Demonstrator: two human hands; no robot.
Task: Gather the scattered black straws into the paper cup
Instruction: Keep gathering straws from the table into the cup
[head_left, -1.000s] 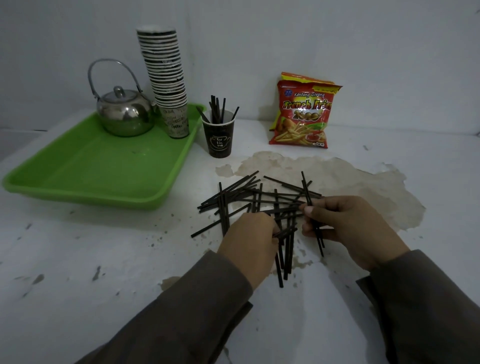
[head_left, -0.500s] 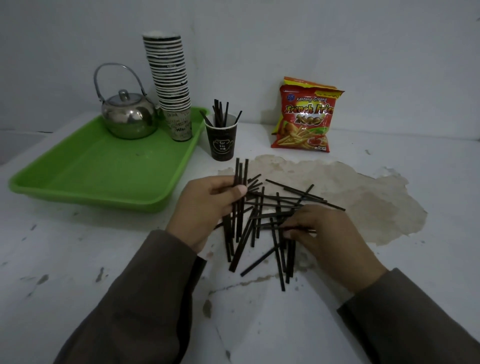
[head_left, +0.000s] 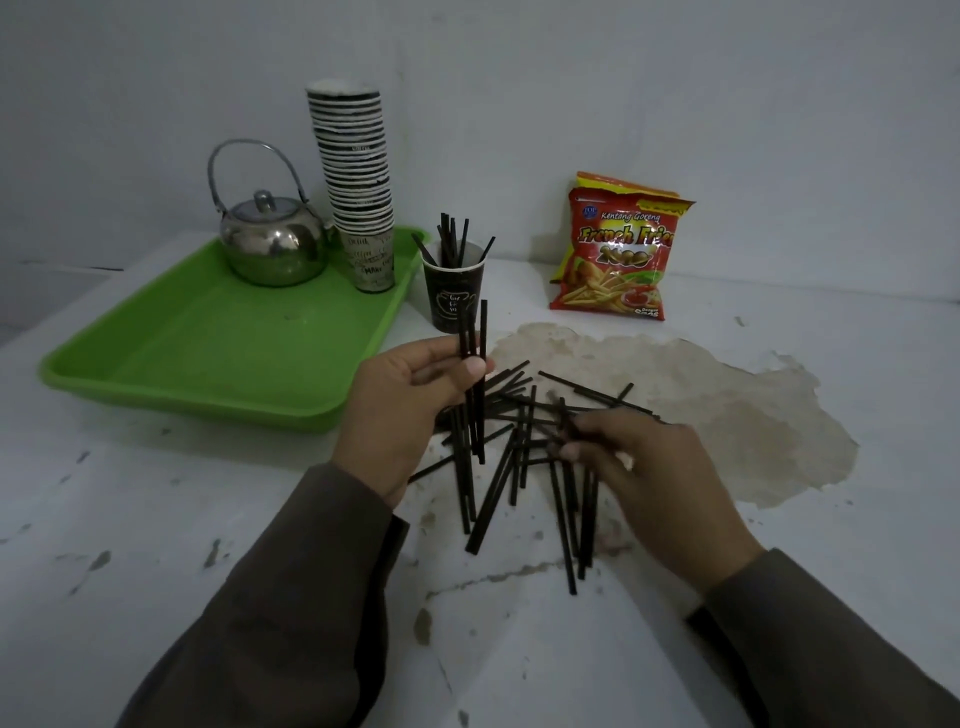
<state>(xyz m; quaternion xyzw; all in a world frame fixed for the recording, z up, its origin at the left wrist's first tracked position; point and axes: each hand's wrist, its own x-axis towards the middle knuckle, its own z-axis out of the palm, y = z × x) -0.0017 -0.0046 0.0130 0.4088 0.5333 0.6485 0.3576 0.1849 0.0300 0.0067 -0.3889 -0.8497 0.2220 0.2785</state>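
Several black straws (head_left: 524, 441) lie crossed in a loose pile on the white table, between my two hands. My left hand (head_left: 405, 410) grips a small upright bundle of straws (head_left: 474, 332), lifted above the pile's left side. My right hand (head_left: 639, 478) rests on the pile's right side, its fingertips pinching straws there. A dark paper cup (head_left: 453, 299) stands behind the pile with several straws sticking out of it.
A green tray (head_left: 171, 358) sits at the left, carrying a metal kettle (head_left: 272, 244) and a tall stack of paper cups (head_left: 358, 182). A red French fries snack bag (head_left: 618, 254) leans against the back wall. A patch of peeled paint (head_left: 727, 415) spreads to the right.
My left hand has raised its bundle of straws upright off the table, toward the cup. My right hand has stayed on the pile's right side, shifting slightly.
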